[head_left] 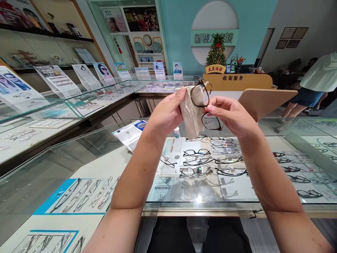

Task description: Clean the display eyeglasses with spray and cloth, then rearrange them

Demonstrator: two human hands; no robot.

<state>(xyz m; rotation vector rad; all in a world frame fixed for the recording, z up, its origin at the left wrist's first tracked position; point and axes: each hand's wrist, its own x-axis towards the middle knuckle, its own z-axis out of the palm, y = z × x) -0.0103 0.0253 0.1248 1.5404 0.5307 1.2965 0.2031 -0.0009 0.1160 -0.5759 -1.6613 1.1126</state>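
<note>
In front of me, above the glass counter, my right hand pinches a pair of dark-rimmed eyeglasses near the bridge. The eyeglasses are turned on a slant, one lens above the other. My left hand is closed on a beige cleaning cloth, thumb on top. The cloth hangs down behind and beside the upper lens; whether it touches that lens I cannot tell. Some fingers of the left hand are hidden behind the cloth.
The glass display counter holds rows of eyeglasses beneath its top. A small white bottle and a leaflet are beyond my left forearm. A wooden panel stands behind my right hand. One person is at far right.
</note>
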